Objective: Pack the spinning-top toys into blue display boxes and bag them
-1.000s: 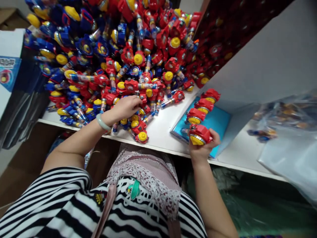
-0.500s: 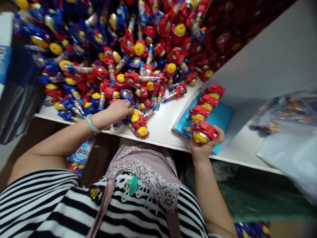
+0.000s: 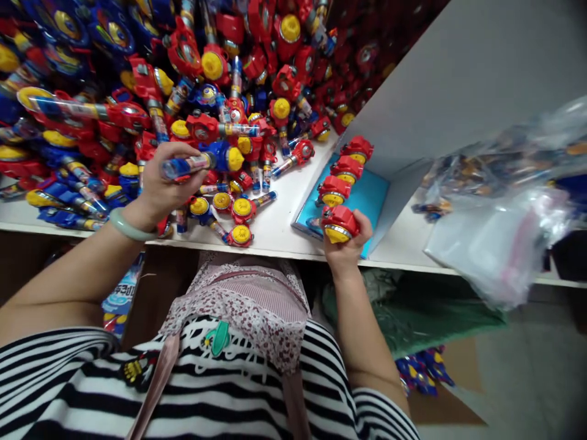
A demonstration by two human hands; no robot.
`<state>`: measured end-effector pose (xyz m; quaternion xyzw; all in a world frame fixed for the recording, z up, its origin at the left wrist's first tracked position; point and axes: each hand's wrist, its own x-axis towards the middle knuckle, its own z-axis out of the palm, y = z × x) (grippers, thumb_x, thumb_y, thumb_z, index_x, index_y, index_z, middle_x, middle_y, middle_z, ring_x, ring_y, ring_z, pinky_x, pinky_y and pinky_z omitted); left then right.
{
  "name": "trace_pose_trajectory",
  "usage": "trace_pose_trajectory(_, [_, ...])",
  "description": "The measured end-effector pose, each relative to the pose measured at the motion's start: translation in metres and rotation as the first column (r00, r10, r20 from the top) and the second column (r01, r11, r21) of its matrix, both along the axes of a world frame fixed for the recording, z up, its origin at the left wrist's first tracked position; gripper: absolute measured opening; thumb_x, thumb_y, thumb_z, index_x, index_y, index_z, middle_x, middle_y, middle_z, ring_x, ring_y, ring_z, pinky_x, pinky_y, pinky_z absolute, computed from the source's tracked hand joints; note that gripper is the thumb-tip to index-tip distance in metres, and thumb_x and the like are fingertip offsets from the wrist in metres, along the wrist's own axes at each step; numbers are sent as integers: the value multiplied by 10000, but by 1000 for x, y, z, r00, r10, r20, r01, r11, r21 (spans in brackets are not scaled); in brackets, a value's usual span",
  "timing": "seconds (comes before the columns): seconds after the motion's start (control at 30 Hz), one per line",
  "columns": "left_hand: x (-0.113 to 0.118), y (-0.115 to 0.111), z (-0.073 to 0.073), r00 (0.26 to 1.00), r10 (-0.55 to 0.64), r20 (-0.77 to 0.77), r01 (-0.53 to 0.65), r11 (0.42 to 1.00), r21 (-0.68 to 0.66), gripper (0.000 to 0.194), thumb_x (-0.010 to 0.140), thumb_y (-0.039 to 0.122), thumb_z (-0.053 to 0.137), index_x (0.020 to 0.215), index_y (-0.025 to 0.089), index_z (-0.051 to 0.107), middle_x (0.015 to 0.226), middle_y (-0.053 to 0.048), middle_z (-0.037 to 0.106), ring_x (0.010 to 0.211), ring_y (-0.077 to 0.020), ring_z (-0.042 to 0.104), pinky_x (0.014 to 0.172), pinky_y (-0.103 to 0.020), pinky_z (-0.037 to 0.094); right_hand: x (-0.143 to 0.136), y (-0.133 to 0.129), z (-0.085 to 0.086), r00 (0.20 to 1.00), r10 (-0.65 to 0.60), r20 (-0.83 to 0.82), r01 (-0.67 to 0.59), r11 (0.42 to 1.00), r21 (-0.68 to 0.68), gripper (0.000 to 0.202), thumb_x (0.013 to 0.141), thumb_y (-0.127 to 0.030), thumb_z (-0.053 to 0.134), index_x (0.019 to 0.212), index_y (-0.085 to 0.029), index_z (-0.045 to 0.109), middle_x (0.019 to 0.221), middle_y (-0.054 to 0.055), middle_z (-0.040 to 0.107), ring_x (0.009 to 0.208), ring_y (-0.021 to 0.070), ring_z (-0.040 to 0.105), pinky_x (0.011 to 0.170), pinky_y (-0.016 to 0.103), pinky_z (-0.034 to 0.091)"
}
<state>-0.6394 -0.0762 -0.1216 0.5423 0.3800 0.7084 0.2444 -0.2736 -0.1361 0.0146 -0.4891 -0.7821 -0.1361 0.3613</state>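
Note:
In my left hand (image 3: 167, 183) is a blue candy toy (image 3: 222, 157) with a yellow knob and a clear blue-capped tube, held lifted above the pile. The tube points left, the knob right. My right hand (image 3: 345, 244) is closed round the nearest red candy toy (image 3: 339, 219), thumb and fingers at its sides. Beyond it, a row of several like red toys (image 3: 346, 169) stretches away over a light-blue box (image 3: 373, 198); whether they rest on the box is hidden. Loose red and yellow toys (image 3: 241, 209) lie beside my left hand.
A big heap of red and blue toys (image 3: 197, 58) covers the back left of the white table (image 3: 275, 235). A grey-white panel (image 3: 413, 79) stands at the right. Clear plastic bags (image 3: 486, 238) lie beyond it. Below are a printed box (image 3: 123, 296) and a green sack (image 3: 426, 324).
My left hand has risen from the pile and moved left, now with the blue toy in it. The whole view has shifted; my right hand stays at the nearest red toy.

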Motion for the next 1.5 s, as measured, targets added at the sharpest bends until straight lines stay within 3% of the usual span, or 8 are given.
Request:
trace_pose_trajectory(0.23, [70,-10,37,698,-318,642,445,895,-41,405,800,484,733,1064,257,528,839,39,632,733,-128,657,688,-293,553,5,1,-12,993,-70,96,90,968,-232,688,848,-410,666,1420,-236,327,1276,143,574,1070,256,662,913,462,572])
trace_pose_trajectory(0.47, [121,-10,79,139,-367,920,854,515,77,354,881,529,600,884,176,574,619,15,640,511,-87,603,481,-188,463,-17,-17,73,992,-116,39,122,964,-238,984,642,-484,865,1471,-284,375,1242,110,607,1153,295,605,964,524,533])
trace_pose_trajectory(0.63, [165,-9,111,-199,-442,875,926,209,316,418,895,538,605,765,141,590,614,-46,657,463,-91,582,470,-210,455,-67,14,68,904,69,-421,-213,929,-303,935,605,-497,887,1386,-287,417,1225,93,614,1114,278,654,939,492,566])
trace_pose_trajectory(0.77, [169,-9,112,-53,-608,792,844,397,360,469,779,607,731,870,163,613,670,-28,656,510,-105,594,501,-234,456,-97,25,46,706,99,-701,-238,966,-103,732,705,-534,821,1288,-325,431,1167,49,629,1010,229,697,877,479,594])
trace_pose_trajectory(0.93, [162,-10,101,474,-646,599,600,735,317,370,761,453,816,1018,242,654,947,-51,688,861,-153,681,859,-323,527,-108,26,49,565,-85,-821,-280,916,-288,724,625,-428,896,1200,-315,472,1096,26,682,902,205,726,757,413,630])
trace_pose_trajectory(1.1, [136,15,108,674,-736,67,680,653,332,285,791,399,764,1005,226,692,1133,-137,690,1134,-238,641,1026,-379,489,-89,35,69,618,-24,-786,-211,958,-195,652,633,-339,887,1182,-327,535,1149,23,642,873,175,699,716,331,627])
trace_pose_trajectory(1.27, [21,72,89,984,-2,-177,8,999,34,345,943,303,526,1240,149,611,1111,-122,679,985,-204,632,950,-368,505,-4,64,122,910,196,-365,-131,972,195,749,703,-315,816,1341,-399,433,1429,74,428,1206,277,592,906,479,583])
trace_pose_trajectory(1.5, [-43,169,38,345,-28,-938,-123,990,-75,503,831,253,425,1279,141,622,1314,-159,601,1173,-328,526,951,-449,470,76,120,107,994,-108,-6,108,991,80,599,770,-426,626,1296,-226,421,1287,141,537,1211,294,576,1079,552,461])
